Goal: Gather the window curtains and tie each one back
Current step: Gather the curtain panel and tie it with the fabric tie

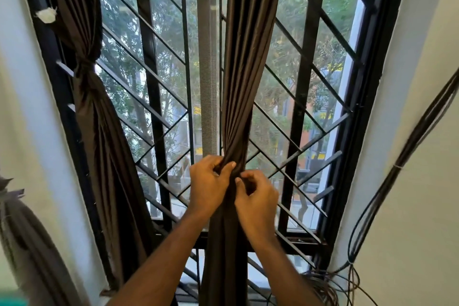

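Fingers (227,169) of the left hand (207,185) curl round the bunched middle curtain (244,69), thumb and forefinger pinching the gathered folds where the cloth narrows to a tight waist. The right hand (257,195) sits just beside it at 4 o'clock, its fingers bent inward and nipping the same bundle from the other side — the 2 hands nearly touch across the fabric. Both forearms rise from the bottom edge of the view.

The middle curtain is dark brown and glossy; it hangs from 12 o'clock, falls in long pleats to the hands near the centre, then drops loose below them toward 6 o'clock.

At 9 o'clock hangs the left curtain (99,117), same brown cloth, already cinched into a knot (85,67) high on its length and flaring out beneath it.

Behind both stands the black window grille (154,40) with slanted bars, and green trees show through the glass. A strip of grey mesh (208,69) runs down just left of the middle curtain. At 3 to 5 o'clock, black cables (407,154) trail down the white wall (432,57) — they end in a tangle near the sill.
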`<state>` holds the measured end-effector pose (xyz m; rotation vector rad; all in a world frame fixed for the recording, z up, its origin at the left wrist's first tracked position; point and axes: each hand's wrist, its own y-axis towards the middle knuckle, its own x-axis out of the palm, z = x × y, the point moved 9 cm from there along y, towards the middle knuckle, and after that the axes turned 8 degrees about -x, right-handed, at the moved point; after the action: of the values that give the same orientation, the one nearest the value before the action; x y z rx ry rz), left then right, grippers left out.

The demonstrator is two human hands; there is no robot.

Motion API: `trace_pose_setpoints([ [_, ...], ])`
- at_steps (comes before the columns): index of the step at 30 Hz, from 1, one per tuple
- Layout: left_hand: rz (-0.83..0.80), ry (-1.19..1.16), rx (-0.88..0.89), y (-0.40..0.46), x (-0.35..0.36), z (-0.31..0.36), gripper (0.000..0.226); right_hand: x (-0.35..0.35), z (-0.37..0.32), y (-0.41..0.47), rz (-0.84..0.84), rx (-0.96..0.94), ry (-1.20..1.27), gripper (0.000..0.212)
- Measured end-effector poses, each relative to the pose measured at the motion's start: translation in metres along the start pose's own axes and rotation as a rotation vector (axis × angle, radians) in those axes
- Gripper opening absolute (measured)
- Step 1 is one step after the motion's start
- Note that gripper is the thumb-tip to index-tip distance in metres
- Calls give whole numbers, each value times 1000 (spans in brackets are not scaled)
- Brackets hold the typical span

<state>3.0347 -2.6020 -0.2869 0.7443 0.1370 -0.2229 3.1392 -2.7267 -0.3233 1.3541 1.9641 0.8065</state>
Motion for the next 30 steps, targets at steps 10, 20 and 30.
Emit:
trace_pose_setpoints([
  [10, -184, -134, -78, -6, 5, 4, 52, 9, -15, -5, -17, -35, 108, 27],
  [20, -366, -355, -213, -12, 12, -2, 10, 24, 3, -11, -53, 83, 140, 19],
  [30, -772, -140, -191, -18, 24, -45, 44, 31, 8, -13, -196, 115, 135, 37],
])
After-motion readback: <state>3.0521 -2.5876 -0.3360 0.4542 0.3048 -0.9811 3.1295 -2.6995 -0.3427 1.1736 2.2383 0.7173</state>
